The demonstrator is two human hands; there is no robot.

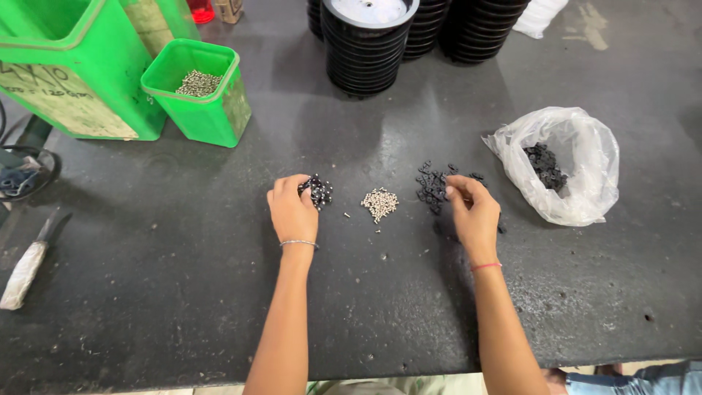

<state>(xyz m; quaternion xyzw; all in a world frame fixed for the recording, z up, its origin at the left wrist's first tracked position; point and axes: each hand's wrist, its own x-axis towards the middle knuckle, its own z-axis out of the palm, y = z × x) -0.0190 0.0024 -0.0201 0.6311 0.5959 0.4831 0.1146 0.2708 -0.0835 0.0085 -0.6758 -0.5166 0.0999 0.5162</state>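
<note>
Dark, scuffed bench (183, 307) fills your view, speckled with pale marks.

Left hand (292, 212): your grip is curled nearly closed, fingertips pinched around a small cluster of black and silver parts (319, 192) that sits at the fingertips and touches the bench. A thin bangle circles that wrist.

Right hand (474, 213): your grip is loosely bent, neither spread flat nor closed, with thumb and forefinger meeting at the near edge of a scatter of small black washers (431, 184). Whether a washer is pinched between them, you cannot tell. A red thread circles that wrist.

Between your hands: a little heap of small silver screws (379, 202), apart from both hands, with a few strays just beside it.

Right of your right hand: a crumpled clear plastic bag (578, 157), open, lying on the bench, with more black pieces (545, 164) inside.

Far edge, centre: stacks of black round discs (365, 44), the nearest stack topped by a pale face.

Far left: a small green tub (208, 110) holding silver screws, beside a larger green bin (80, 66) with a paper label.

Left edge: a knife-like tool (29, 263) with a wrapped handle, well apart from your hands.
</note>
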